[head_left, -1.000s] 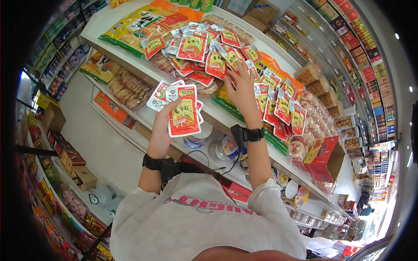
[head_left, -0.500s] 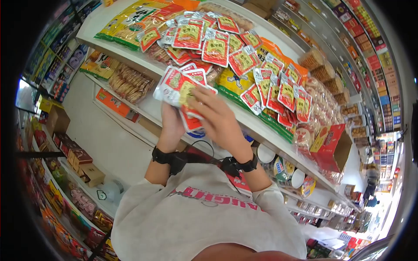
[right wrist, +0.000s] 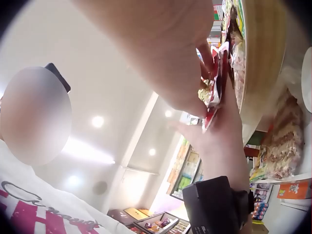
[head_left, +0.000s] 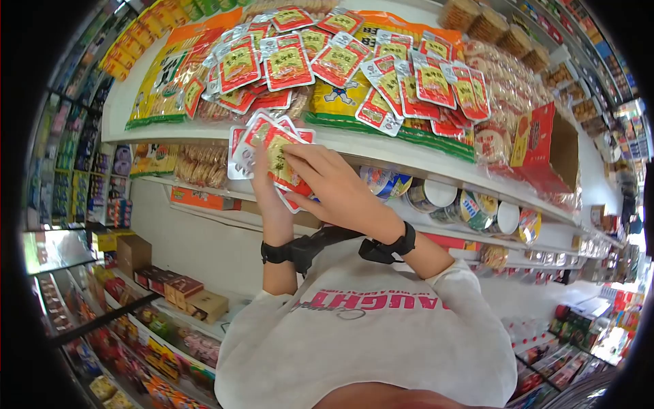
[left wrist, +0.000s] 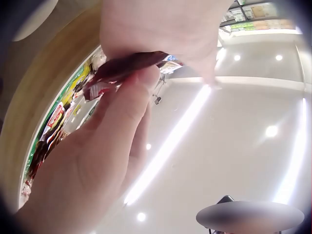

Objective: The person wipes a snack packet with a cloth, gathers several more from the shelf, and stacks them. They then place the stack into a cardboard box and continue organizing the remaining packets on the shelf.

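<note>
L hand (head_left: 270, 199): thumb on front face, other fingers behind; pinches a small fan of sachets. L wrist view agrees: thumb pressed to a dark red pkt edge.
R hand (head_left: 338, 187): fingers bent over front sachet, thumb nr its lower edge; holds same bunch w/ L. Exact fingertip contact partly hidden.
Sachets in hand (head_left: 276, 146): red/yellow w/ white borders, several overlapping, tilted; btwn both hands, in front of shelf edge. Count unclear.
Wrist cams: black, strapped on; L cam (head_left: 300, 253), R cam (head_left: 383, 251).
T-shirt (head_left: 361, 347): white, pink lettering, just below forearms.
Display shelf (head_left: 415, 161): white front edge, just beyond hands.
Loose sachet pile (head_left: 286, 63): same red/yellow type, heaped mid-shelf.
Second sachet group (head_left: 434, 82): to R of pile, overlapping, on yellow-green bag (head_left: 323, 102) w/ cartoon figure.
Large snack bag (head_left: 163, 85): yellow/green, L of pile.
Wrapped round biscuits (head_left: 504, 78): R of second group.
Red carton (head_left: 535, 140): R end, nr biscuits.
Lower shelf: lidded tubs (head_left: 475, 209) to R; bagged crackers (head_left: 202, 165) to L, orange box (head_left: 204, 198) below those.
Far L, low: brown cardboard box (head_left: 206, 307) nr dark red ones.
</note>
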A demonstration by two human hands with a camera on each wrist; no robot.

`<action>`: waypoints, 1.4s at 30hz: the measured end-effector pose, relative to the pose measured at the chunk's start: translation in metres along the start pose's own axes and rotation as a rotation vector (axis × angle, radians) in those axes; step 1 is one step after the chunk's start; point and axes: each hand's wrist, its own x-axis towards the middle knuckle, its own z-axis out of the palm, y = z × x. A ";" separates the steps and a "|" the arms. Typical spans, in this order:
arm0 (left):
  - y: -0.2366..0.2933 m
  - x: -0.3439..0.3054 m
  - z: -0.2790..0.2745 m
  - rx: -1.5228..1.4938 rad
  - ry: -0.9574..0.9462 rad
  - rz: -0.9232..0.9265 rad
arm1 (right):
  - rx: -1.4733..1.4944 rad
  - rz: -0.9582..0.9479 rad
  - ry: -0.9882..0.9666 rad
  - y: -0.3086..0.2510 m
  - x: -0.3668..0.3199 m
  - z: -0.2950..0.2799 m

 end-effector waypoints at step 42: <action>-0.047 0.031 0.064 0.668 -0.972 0.253 | 0.162 0.280 0.262 0.082 -0.063 -0.064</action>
